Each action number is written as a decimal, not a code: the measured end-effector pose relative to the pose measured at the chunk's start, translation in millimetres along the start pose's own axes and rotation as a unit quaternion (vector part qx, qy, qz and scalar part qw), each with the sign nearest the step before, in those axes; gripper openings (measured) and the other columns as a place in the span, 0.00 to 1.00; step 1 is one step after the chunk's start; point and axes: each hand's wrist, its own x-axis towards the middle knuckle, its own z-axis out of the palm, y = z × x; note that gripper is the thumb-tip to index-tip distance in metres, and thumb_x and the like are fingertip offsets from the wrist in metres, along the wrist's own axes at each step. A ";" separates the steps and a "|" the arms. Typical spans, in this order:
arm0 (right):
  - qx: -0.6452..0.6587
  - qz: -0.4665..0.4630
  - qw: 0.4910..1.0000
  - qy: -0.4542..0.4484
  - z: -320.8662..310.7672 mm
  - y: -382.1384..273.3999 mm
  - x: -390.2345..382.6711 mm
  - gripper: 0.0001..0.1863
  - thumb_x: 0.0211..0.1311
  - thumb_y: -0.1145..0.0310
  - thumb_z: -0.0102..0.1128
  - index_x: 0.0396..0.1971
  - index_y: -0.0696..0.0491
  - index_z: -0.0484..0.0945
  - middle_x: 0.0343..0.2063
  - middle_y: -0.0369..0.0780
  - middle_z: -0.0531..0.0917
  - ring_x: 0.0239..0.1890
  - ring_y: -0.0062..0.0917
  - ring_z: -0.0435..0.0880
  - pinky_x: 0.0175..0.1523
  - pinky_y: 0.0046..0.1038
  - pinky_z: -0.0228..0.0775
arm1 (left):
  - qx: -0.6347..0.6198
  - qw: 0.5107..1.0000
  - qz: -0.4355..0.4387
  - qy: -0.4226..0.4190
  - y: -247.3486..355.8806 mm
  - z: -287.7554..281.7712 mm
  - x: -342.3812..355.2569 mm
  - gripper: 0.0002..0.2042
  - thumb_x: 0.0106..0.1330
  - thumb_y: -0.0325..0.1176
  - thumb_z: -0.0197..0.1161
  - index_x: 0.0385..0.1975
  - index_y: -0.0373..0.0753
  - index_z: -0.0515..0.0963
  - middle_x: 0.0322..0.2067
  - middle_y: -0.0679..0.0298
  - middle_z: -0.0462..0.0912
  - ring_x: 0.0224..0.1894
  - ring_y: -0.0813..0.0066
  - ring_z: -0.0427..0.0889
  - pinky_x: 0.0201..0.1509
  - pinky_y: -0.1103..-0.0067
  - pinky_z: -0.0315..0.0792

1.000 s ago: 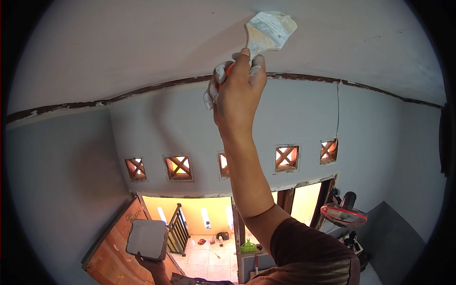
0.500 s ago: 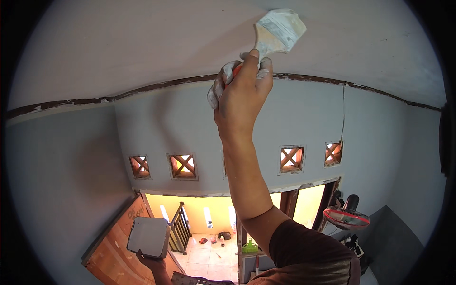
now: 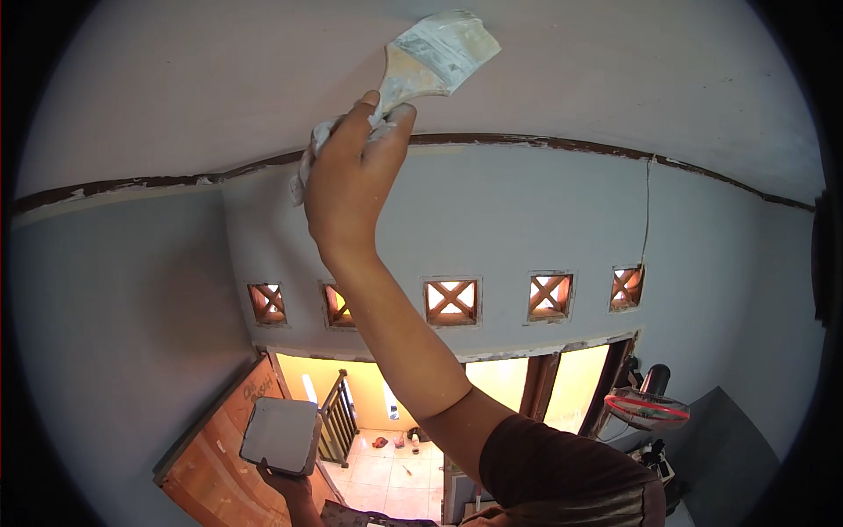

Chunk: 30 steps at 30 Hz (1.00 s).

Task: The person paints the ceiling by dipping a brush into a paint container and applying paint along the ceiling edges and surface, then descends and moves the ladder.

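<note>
High overhead, my right hand [image 3: 356,180] grips the handle of a wide paintbrush [image 3: 443,53] smeared with white paint. The bristles point up and right against the pale ceiling [image 3: 219,97]; whether they touch it is hard to tell. A paint-stained white rag or glove part shows around the curled fingers, which are partly hidden behind the hand. Low on the left, my left hand [image 3: 290,483] supports a square container [image 3: 281,435] from below. Pale grey-white paint fills its open top.
A dark trim strip [image 3: 492,139] runs between ceiling and grey wall [image 3: 509,211]. Several small crossed-wood vents [image 3: 452,301] sit above a bright doorway. An orange-brown door panel [image 3: 215,439] leans at lower left, near a dark slatted gate [image 3: 338,417]. A fan [image 3: 648,408] stands at right.
My right hand and the paintbrush have swept left along the ceiling, uncovering the middle vent. My left hand still holds the paint container, almost in the same place.
</note>
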 end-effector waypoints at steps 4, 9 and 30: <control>-0.036 -0.051 0.998 -0.002 6.4 15.4 -10.5 0.11 0.79 0.62 0.43 0.38 0.51 0.56 0.18 0.33 0.67 0.10 0.16 0.62 0.11 0.24 0.54 | 0.005 1.000 0.003 0.005 2.7 -6.3 2.8 0.35 0.63 0.60 0.55 0.65 0.41 0.69 0.61 0.59 0.74 0.62 0.58 0.74 0.65 0.63 0.68; -0.019 -0.048 0.998 0.033 -5.4 13.5 -4.3 0.12 0.79 0.62 0.45 0.37 0.51 0.56 0.17 0.33 0.67 0.11 0.16 0.63 0.13 0.23 0.55 | -0.019 1.000 -0.007 0.003 2.6 -5.5 5.8 0.31 0.66 0.57 0.52 0.64 0.44 0.69 0.59 0.61 0.75 0.62 0.60 0.76 0.61 0.62 0.73; -0.078 -0.067 0.994 -0.027 12.3 21.8 -11.0 0.10 0.79 0.66 0.44 0.36 0.53 0.59 0.17 0.32 0.66 0.15 0.12 0.62 0.18 0.23 0.57 | -0.004 1.000 0.008 0.006 1.7 3.8 1.3 0.35 0.64 0.59 0.54 0.66 0.41 0.68 0.62 0.60 0.73 0.62 0.59 0.75 0.62 0.64 0.72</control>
